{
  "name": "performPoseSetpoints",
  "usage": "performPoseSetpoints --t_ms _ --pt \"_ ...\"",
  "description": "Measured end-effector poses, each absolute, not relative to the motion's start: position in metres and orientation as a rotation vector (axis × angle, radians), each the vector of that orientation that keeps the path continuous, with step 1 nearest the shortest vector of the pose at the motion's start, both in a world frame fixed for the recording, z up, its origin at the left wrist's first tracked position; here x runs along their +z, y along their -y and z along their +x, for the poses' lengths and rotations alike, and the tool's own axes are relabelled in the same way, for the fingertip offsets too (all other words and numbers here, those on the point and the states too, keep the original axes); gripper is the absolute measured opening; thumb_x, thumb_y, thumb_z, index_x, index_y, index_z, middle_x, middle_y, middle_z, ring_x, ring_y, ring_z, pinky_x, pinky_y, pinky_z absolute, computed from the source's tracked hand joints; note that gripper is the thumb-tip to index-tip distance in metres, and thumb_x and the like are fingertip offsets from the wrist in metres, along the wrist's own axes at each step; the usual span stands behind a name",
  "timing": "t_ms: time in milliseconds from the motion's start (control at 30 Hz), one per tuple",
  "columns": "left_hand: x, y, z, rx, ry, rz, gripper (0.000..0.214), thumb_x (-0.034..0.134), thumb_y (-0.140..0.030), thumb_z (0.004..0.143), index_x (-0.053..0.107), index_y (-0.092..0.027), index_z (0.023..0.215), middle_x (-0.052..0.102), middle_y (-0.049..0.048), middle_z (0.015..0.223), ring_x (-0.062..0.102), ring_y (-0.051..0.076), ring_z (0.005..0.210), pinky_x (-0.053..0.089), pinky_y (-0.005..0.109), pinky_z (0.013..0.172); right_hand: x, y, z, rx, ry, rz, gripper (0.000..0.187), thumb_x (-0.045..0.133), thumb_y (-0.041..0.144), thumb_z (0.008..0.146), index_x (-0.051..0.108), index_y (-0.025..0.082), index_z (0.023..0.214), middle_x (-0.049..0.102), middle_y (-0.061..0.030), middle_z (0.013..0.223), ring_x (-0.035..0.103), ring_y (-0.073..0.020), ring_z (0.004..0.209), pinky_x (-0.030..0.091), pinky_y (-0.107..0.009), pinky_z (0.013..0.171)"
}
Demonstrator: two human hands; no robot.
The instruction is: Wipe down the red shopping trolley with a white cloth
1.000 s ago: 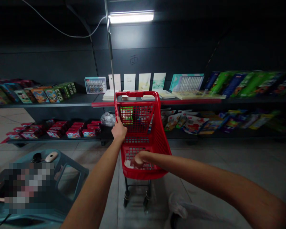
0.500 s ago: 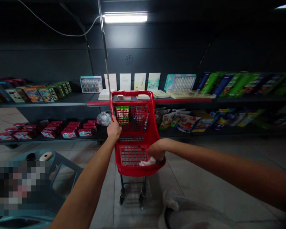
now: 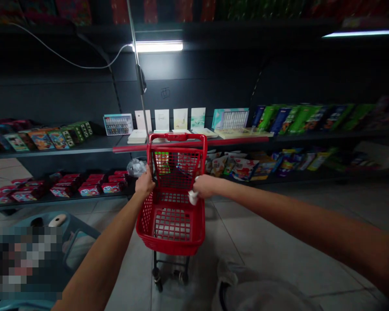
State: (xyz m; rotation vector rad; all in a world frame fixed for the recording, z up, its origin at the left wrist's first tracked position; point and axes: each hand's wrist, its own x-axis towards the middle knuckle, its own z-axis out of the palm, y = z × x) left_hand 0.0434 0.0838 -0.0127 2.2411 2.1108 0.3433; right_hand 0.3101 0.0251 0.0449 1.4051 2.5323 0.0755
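Note:
A small red shopping cart (image 3: 171, 216) with a mesh basket stands on the tiled floor in front of me. My left hand (image 3: 145, 182) is closed round the cart's left upright rim. My right hand (image 3: 203, 186) is closed on a small white cloth (image 3: 193, 197), pressed against the cart's right upper rim. A green box (image 3: 162, 162) shows through the mesh at the cart's far end.
Dark shelves (image 3: 84, 144) ahead carry coloured boxes, cards and packets on two levels. A teal plastic stool (image 3: 68, 242) stands at lower left. A metal pole (image 3: 138, 73) rises behind the cart. A grey object (image 3: 246, 289) lies at my feet.
My right hand with the cloth has moved from the basket's near bottom up along the right side to the upper rim. The view has tilted upward and the cart sits closer.

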Motion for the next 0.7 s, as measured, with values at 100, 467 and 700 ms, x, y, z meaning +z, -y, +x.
performPoseSetpoints --t_ms 100,467,700 --pt "-0.008 -0.080 0.046 0.290 -2.118 2.347 0.087 0.054 -0.019 0.088 0.013 -0.013 0.165 0.064 0.0228 0.137 0.069 0.033 0.117 0.055 0.041 0.097 0.027 -0.002 0.289 -0.059 -2.395 1.270 0.029 0.069 0.034 0.085 0.080 0.009 0.094 0.077 -0.0201 0.097 0.075 -0.0316 0.094 0.053 -0.036 0.078" --pt "0.026 -0.043 0.071 0.741 -1.930 2.533 0.035 0.049 -0.020 0.096 0.068 -0.026 0.125 0.063 0.0068 0.144 0.055 0.025 0.136 0.040 0.039 0.117 0.004 0.078 0.228 -0.326 -2.473 1.044 0.051 0.049 0.047 0.089 0.079 0.012 0.113 0.078 -0.0227 0.105 0.076 -0.0368 0.098 0.059 -0.042 0.075" --pt "-0.020 0.106 0.101 1.295 -1.793 2.103 0.027 0.045 -0.030 0.101 0.070 -0.029 0.108 0.073 0.0051 0.117 0.069 0.023 0.109 0.056 0.038 0.095 0.005 0.080 0.217 -0.399 -2.612 0.825 0.037 0.057 0.026 0.089 0.077 0.014 0.118 0.077 -0.0165 0.116 0.073 -0.0293 0.104 0.057 -0.036 0.086"
